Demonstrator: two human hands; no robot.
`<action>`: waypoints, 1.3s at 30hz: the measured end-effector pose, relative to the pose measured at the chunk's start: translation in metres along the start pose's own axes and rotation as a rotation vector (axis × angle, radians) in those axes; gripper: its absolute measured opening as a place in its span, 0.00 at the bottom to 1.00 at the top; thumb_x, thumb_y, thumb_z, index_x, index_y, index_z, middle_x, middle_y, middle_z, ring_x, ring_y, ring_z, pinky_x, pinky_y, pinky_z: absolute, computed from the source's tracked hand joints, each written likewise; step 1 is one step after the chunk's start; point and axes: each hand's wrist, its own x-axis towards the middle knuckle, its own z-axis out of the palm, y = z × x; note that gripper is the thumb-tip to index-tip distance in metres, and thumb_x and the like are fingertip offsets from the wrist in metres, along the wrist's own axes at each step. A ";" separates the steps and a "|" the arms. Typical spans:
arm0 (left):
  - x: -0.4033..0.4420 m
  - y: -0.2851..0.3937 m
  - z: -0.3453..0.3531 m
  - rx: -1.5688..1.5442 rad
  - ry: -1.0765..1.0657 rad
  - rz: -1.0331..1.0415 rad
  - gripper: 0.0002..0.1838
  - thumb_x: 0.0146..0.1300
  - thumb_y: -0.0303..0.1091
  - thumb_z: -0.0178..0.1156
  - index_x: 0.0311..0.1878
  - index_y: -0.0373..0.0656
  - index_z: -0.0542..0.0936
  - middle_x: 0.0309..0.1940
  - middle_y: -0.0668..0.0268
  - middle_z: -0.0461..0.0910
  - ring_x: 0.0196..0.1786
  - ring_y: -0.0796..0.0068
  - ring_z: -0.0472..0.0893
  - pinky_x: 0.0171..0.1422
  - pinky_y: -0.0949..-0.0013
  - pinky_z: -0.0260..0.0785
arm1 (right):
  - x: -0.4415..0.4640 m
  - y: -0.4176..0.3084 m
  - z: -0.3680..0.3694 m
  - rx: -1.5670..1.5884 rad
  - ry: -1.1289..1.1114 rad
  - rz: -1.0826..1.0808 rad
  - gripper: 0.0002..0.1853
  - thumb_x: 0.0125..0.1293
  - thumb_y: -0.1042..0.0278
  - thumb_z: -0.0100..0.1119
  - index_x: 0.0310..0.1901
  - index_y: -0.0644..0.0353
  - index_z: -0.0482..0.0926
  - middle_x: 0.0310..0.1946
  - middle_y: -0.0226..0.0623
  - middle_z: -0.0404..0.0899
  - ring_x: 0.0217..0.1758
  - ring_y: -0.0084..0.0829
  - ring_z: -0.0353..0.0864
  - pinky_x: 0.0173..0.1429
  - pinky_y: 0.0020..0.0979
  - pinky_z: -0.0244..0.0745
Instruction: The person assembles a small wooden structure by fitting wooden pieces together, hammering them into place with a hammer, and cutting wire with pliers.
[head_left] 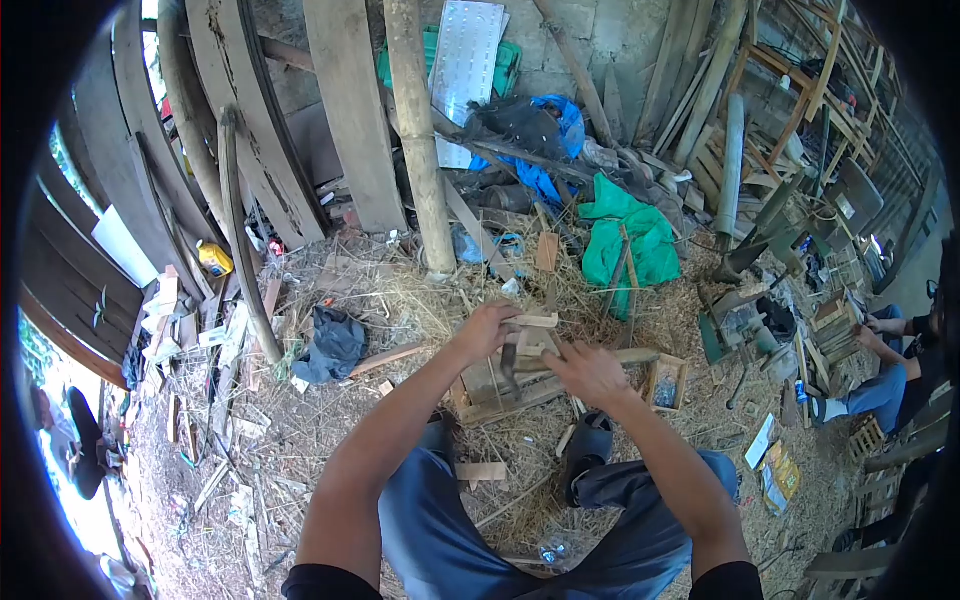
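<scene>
My left hand (487, 332) is closed around the left end of a small pale wooden piece (536, 320), above a low wooden work block. My right hand (592, 374) reaches in from the right, its fingertips closed at the lower right end of the same pale wooden work; whether this is one joined frame or separate strips I cannot tell. Under and between the hands a dark, curved tool that looks like a hammer (509, 370) lies over the wooden block (482, 385). My fingertips are partly hidden by the wood.
A small wooden box (666, 384) with shiny bits, perhaps nails, stands right of the block. Ahead are a bamboo post (420, 150), a green sheet (625, 240) and a black bag (333, 343). Another person (890, 370) sits at the right. Straw and wood scraps cover the ground.
</scene>
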 end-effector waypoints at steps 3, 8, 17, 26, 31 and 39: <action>-0.001 0.004 -0.004 -0.036 -0.074 -0.138 0.14 0.54 0.22 0.59 0.45 0.34 0.79 0.41 0.53 0.77 0.45 0.50 0.77 0.53 0.58 0.70 | 0.000 0.001 0.008 0.020 -0.042 0.246 0.15 0.56 0.70 0.53 0.47 0.54 0.69 0.39 0.40 0.77 0.37 0.38 0.81 0.33 0.35 0.81; 0.001 0.000 0.000 -0.029 -0.009 0.000 0.17 0.52 0.20 0.59 0.47 0.38 0.78 0.37 0.54 0.77 0.43 0.47 0.77 0.47 0.56 0.71 | -0.002 0.004 -0.001 -0.080 0.091 0.060 0.15 0.54 0.71 0.54 0.45 0.54 0.70 0.40 0.38 0.76 0.38 0.36 0.81 0.35 0.35 0.80; 0.001 0.005 -0.005 0.004 -0.044 0.027 0.15 0.53 0.24 0.60 0.47 0.37 0.78 0.39 0.53 0.77 0.44 0.47 0.77 0.47 0.55 0.70 | 0.000 0.005 0.000 -0.100 0.145 0.037 0.18 0.52 0.70 0.56 0.47 0.52 0.71 0.35 0.35 0.75 0.35 0.34 0.80 0.35 0.32 0.79; 0.004 0.005 -0.003 -0.010 -0.086 -0.070 0.15 0.53 0.21 0.60 0.46 0.36 0.78 0.38 0.53 0.78 0.44 0.48 0.77 0.50 0.56 0.70 | -0.007 0.014 -0.003 -0.088 0.133 -0.020 0.19 0.53 0.70 0.56 0.49 0.54 0.70 0.41 0.37 0.78 0.36 0.36 0.81 0.33 0.35 0.79; 0.006 0.004 -0.008 -0.011 -0.078 0.008 0.15 0.52 0.19 0.59 0.45 0.36 0.78 0.42 0.53 0.77 0.46 0.50 0.77 0.50 0.57 0.70 | -0.004 0.012 0.008 0.090 -0.018 0.247 0.18 0.58 0.70 0.54 0.51 0.55 0.68 0.38 0.42 0.80 0.34 0.41 0.82 0.32 0.37 0.78; 0.051 0.004 -0.039 -0.095 -0.358 -0.228 0.14 0.61 0.34 0.58 0.50 0.44 0.81 0.44 0.59 0.78 0.50 0.59 0.76 0.55 0.61 0.69 | 0.027 -0.002 0.004 0.763 0.056 0.862 0.13 0.68 0.63 0.49 0.50 0.59 0.69 0.35 0.53 0.79 0.37 0.58 0.78 0.40 0.53 0.71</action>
